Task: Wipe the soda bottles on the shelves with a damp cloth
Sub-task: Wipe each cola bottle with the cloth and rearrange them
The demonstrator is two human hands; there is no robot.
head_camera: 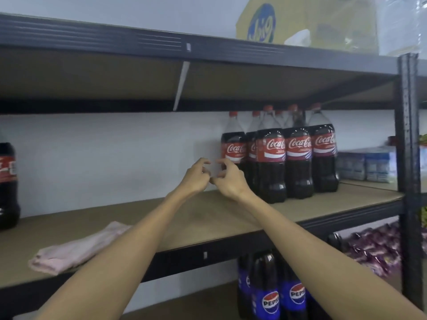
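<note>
The left hand [196,175] and right hand [228,179] meet above the shelf [208,218], fingers curled, gripping nothing. The cola bottles [298,158] stand at their 3 o'clock; the pink cloth [76,248] lies at 8 o'clock.

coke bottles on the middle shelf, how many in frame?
7. Six Coke bottles cluster at the right of the shelf: three in front, three behind. One stands at the left edge. Others may hide behind.
</note>
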